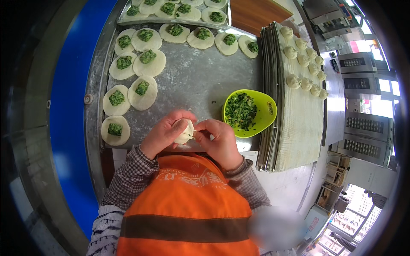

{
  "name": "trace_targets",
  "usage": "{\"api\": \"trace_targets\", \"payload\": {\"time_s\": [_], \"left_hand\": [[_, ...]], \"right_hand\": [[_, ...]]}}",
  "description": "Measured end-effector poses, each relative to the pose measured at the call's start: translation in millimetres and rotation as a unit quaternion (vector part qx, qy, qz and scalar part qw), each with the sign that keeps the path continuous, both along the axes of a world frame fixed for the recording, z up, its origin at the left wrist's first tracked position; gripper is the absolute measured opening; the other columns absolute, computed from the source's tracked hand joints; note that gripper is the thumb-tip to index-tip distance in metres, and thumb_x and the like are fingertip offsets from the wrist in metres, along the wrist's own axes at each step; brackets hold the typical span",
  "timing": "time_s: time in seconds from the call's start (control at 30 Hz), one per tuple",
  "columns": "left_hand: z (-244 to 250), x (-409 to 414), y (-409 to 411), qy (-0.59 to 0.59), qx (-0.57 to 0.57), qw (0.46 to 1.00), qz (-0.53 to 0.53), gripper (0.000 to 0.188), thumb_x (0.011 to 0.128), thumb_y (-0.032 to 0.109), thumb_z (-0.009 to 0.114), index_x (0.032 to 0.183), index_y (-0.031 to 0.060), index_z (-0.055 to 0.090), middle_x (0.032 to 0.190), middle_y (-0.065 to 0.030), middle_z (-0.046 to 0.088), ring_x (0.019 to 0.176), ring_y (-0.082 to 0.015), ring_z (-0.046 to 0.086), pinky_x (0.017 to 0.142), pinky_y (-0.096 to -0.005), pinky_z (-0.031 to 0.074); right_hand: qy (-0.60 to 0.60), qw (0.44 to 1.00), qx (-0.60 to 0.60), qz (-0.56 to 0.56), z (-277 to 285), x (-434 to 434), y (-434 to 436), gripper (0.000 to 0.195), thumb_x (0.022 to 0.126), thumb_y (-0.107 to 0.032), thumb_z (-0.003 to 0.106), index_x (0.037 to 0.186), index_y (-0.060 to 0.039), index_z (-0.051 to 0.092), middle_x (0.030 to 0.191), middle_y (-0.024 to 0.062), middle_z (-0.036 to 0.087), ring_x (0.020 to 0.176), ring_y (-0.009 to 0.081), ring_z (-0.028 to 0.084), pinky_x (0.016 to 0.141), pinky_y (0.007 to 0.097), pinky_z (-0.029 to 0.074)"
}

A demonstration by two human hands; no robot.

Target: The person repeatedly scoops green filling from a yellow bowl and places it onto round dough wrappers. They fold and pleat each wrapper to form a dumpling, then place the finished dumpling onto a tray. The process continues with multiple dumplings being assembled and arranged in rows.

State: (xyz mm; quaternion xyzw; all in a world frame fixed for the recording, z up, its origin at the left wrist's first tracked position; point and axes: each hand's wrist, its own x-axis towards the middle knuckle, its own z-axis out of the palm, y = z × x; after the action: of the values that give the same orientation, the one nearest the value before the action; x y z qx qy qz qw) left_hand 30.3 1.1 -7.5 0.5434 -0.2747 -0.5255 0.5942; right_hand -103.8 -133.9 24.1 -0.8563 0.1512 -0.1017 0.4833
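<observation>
A partly gathered stuffed bun (183,135) of white dough rests in my left hand (168,129), the thumb lying across its side. My right hand (219,139) pinches the pleated edge of the dough between thumb and forefinger. Specks of green show at the pleats. Both hands are above the front edge of the floured metal worktop (192,73). Just right of my right hand stands a lime-green bowl (269,110) with chopped green filling (240,110) inside. To the left lie flat dough rounds (142,92), each topped with a lump of filling.
At the back, a metal tray (174,21) holds more topped rounds. A stack of trays (301,128) stands on the right, with several pleated buns (294,81) on its top sheet. A blue panel (75,96) runs along the left side.
</observation>
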Motion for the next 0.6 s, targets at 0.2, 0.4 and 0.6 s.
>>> {"api": "trace_targets", "payload": {"time_s": [0.2, 0.4, 0.6], "left_hand": [[-8, 1, -1, 0.219, 0.041, 0.975, -0.010, 0.055, 0.101, 0.054, 0.027, 0.100, 0.0067, 0.055, 0.080, -0.0034, 0.059, 0.060, -0.0106, 0.058, 0.050, -0.0227, 0.045], [13, -15, -10, 0.167, 0.000, 0.979, 0.116, 0.052, 0.102, 0.050, 0.031, 0.101, 0.0045, 0.057, 0.085, -0.0028, 0.060, 0.078, -0.0093, 0.058, 0.070, -0.0234, 0.047], [-7, -16, -7, 0.150, 0.017, 0.978, 0.145, 0.044, 0.102, 0.042, 0.041, 0.095, 0.0031, 0.061, 0.083, -0.0011, 0.059, 0.074, -0.0065, 0.056, 0.068, -0.0217, 0.047]], "right_hand": [[-0.080, 0.973, -0.203, 0.075, 25, 10, 6, 0.021, 0.072, 0.002, 0.069, 0.091, 0.0004, 0.061, 0.080, 0.0140, 0.065, 0.071, 0.0327, 0.064, 0.061, 0.0363, 0.052], [-0.048, 0.993, -0.098, 0.053, 17, 6, 2, 0.016, 0.078, -0.003, 0.067, 0.092, -0.0003, 0.060, 0.080, 0.0147, 0.063, 0.071, 0.0332, 0.062, 0.060, 0.0397, 0.049], [-0.029, 0.999, -0.032, 0.005, 17, 8, 15, 0.020, 0.077, -0.001, 0.069, 0.095, -0.0007, 0.060, 0.083, 0.0150, 0.063, 0.072, 0.0311, 0.062, 0.060, 0.0374, 0.050]]}}
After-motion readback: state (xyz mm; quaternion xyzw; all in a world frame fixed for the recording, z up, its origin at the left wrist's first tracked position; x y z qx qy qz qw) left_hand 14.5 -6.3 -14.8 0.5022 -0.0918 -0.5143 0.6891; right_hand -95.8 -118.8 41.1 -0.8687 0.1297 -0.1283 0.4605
